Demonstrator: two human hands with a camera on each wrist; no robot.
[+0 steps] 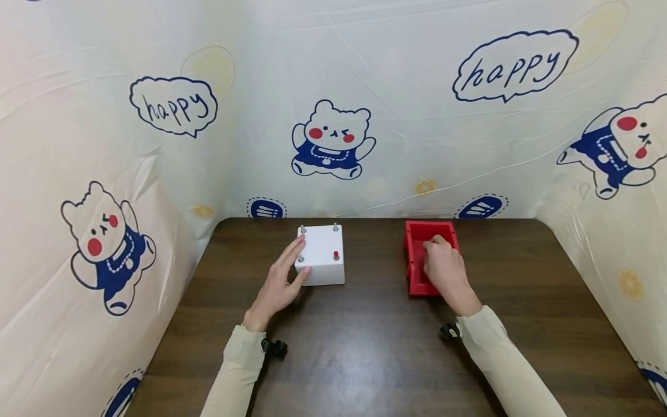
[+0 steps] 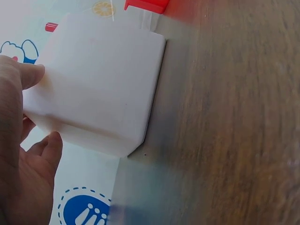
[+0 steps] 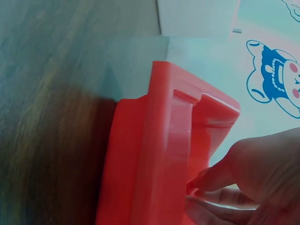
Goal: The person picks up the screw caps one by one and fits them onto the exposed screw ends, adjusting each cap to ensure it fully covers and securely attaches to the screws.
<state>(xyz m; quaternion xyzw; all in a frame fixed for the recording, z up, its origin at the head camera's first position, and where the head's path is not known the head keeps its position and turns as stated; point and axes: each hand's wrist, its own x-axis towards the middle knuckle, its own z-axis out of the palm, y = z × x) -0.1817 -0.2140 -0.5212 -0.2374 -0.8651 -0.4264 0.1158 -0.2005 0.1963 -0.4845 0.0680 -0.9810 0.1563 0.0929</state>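
Note:
A white box (image 1: 323,249) with a metal post at each top corner sits left of the table's middle. A small red cap (image 1: 336,255) tops its near right post; the other posts look bare. My left hand (image 1: 278,284) rests against the box's left side, fingers fairly straight, thumb (image 2: 33,76) touching the near face. The right hand (image 1: 445,266) reaches down into a red open bin (image 1: 411,281), its fingers bent. In the right wrist view, the thumb and fingers come together by a red patch at the bin's inside; whether they pinch a piece is unclear.
Both things stand on a dark wooden table (image 1: 365,347), near its far edge, with a stretch of tabletop between them. A printed curtain (image 1: 406,145) hangs close behind and along both sides. Each wrist carries a small black camera.

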